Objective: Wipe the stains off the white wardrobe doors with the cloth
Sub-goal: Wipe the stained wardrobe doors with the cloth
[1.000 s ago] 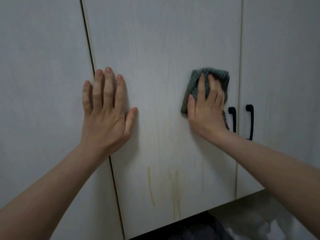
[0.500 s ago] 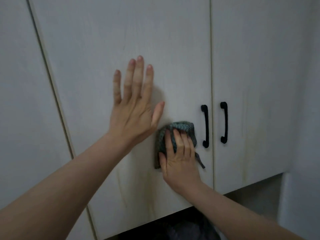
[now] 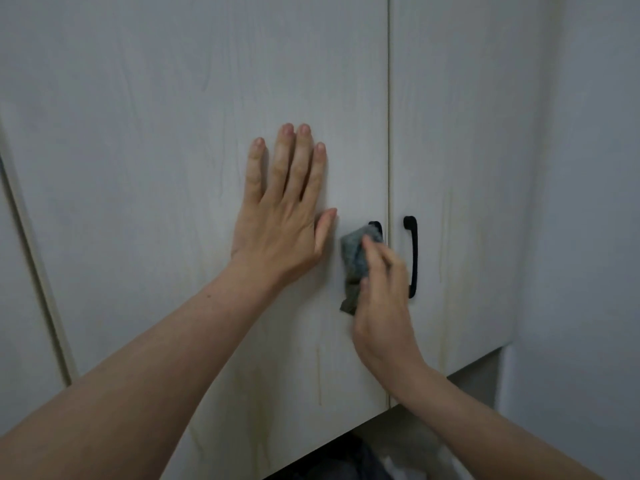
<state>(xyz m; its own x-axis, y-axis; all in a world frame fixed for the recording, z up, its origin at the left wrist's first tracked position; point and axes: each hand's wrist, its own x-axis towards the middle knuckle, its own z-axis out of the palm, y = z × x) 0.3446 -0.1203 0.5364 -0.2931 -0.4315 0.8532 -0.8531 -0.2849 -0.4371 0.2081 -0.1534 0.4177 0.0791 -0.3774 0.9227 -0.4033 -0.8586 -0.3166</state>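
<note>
1. Cloth (image 3: 356, 258): grey-green, bunched, pressed against middle door (image 3: 173, 168) just left of its black handle (image 3: 376, 226); lower corner hanging loose below the fingers.
2. Right hand (image 3: 381, 299): fingers curled round the cloth, gripping it against the door; slightly blurred; covering most of that handle, only the top end showing.
3. Left hand (image 3: 284, 216): flat on the same door, fingers straight and pointing up, thumb spread toward the cloth; holding nothing; just beside the cloth, not touching it.
4. Stains (image 3: 318, 375): faint yellowish vertical streaks low on the middle door, below both hands, running down toward the bottom edge.
5. Right door (image 3: 467, 133): closed, separated from the middle door by a narrow vertical gap; second black handle (image 3: 412, 258) upright near its left edge, fully visible; pale vertical streaks near and below it.
6. Left door (image 3: 17, 306): only a strip visible at the frame's left edge.
7. Below the doors: dark opening with something dark and something white inside, too dim to identify.
</note>
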